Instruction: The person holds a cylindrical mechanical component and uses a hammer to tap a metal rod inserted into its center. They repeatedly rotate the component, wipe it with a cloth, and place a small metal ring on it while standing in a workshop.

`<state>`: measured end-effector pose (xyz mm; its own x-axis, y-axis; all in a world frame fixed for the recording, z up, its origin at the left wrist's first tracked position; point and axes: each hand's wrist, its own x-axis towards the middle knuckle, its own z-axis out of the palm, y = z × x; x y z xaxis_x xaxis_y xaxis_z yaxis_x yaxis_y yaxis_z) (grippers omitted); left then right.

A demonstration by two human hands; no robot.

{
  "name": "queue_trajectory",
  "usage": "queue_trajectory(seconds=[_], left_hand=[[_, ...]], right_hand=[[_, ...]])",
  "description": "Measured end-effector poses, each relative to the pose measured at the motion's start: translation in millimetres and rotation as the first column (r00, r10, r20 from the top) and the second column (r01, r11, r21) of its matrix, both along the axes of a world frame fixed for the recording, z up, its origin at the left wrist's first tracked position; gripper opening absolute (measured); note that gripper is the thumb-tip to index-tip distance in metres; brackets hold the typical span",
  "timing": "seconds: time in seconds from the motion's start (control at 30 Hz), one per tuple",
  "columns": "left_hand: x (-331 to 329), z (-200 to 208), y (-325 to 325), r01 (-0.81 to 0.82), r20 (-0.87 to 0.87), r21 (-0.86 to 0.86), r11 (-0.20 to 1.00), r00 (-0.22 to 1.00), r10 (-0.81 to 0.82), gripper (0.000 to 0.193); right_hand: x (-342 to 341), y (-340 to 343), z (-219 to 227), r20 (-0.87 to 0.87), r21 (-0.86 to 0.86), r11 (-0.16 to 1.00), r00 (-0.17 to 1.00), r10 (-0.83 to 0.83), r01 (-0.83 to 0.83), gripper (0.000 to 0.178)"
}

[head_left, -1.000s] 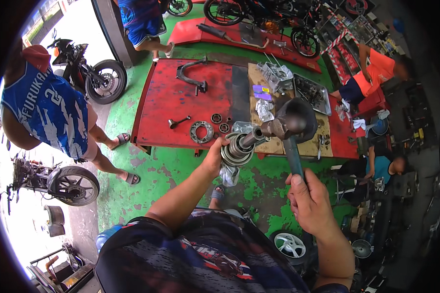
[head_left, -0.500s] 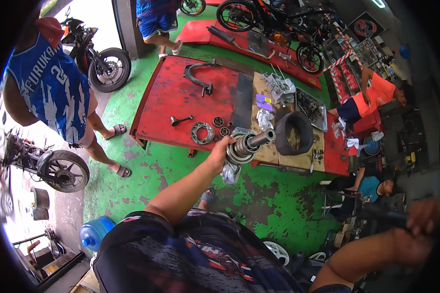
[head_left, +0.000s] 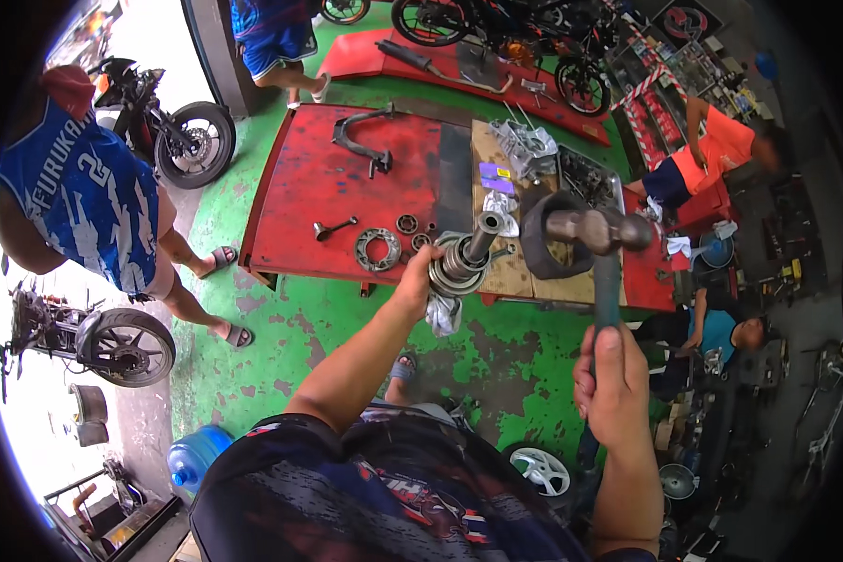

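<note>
Left hand [head_left: 416, 284] grips a silvery, ringed metal shaft [head_left: 459, 268]; right hand [head_left: 618, 384] grips a green-handled steel hammer [head_left: 607, 286].
The shaft is probably heavy, stiff, perhaps slick; hold its broad near end.

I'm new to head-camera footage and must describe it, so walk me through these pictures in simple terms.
There is no machine at work here: these are a person's two bare hands. The view comes from the left of two wide fisheye cameras worn on the head, looking down, so straight edges bend toward the rim.

The left hand grips a metal shaft with rings around it. The right hand holds a hammer by its handle, its head apart from the shaft.

Beyond them is a red worktable. On it lie a dark metal bracket, a small rod and a toothed ring. A thick dark block shows partly behind the hammer.
</note>
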<state>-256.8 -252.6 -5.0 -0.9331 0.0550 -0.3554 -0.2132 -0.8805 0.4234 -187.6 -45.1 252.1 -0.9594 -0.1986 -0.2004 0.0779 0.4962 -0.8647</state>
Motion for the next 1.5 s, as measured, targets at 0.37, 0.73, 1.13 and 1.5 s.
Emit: queue_trajectory(seconds=[0.37,0.73,1.13,1.5], left_hand=[[-7.4,-7.3,15.2,0.041,-0.155,0.001,0.999,0.987,-0.04,0.05],[0.0,-10.5,18.4,0.058,-0.157,0.009,0.998,0.986,-0.056,0.051],[-5.5,-12.7,18.2,0.049,-0.123,-0.025,0.998,0.991,-0.052,0.05],[-5.4,-9.3,19.9,0.038,-0.126,-0.005,0.999,0.991,-0.038,0.05]], right_hand=[[-19.6,11.8,-12.0,0.005,0.232,0.962,0.989,0.147,-0.144,0.045],[-16.0,13.8,0.1,0.007,0.256,0.957,0.99,0.141,-0.138,0.046],[-19.9,17.0,-4.9,0.065,0.232,0.968,0.994,0.085,-0.098,0.048],[-12.6,25.0,-15.7,0.031,0.245,0.957,0.988,0.154,-0.157,0.044]])
